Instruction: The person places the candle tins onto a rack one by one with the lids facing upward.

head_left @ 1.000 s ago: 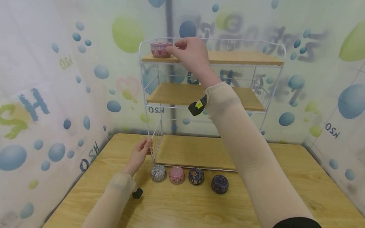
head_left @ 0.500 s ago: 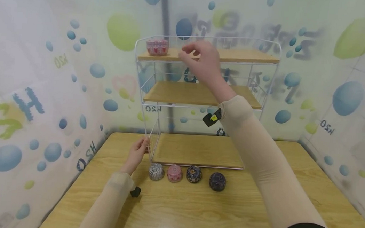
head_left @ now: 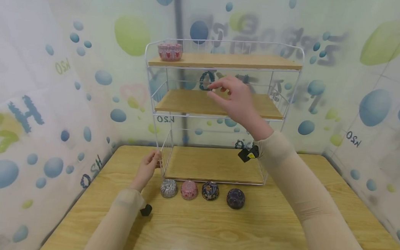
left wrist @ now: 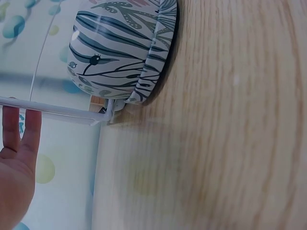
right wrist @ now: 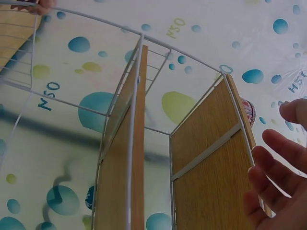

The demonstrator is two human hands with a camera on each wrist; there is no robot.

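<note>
My right hand (head_left: 235,98) hangs in front of the rack's middle shelf, its fingers loosely bent and holding nothing. The right wrist view shows its spread fingers (right wrist: 278,165) beside the wooden boards. With its fingers round the lower left upright of the white wire rack (head_left: 154,116), my left hand (head_left: 148,167) grips the frame. On the top shelf's left end sits a pink round tin (head_left: 170,52) with red hearts. Along the rack's front foot stand several domed tins: a grey-white leaf-patterned tin (head_left: 169,188), a pink tin (head_left: 189,189), a dark floral tin (head_left: 210,190) and a dark purple tin (head_left: 235,198).
The rack has a wooden top shelf (head_left: 238,61), a middle shelf (head_left: 187,101) and a bottom board (head_left: 214,164). It stands at the back of a wooden table (head_left: 193,231), close to a bubble-printed wall (head_left: 339,91). Wire side rails edge the shelves.
My right hand has let go of the pink tin on the top shelf, then drawn back to the right and down to middle-shelf height. My left hand has stayed on the rack.
</note>
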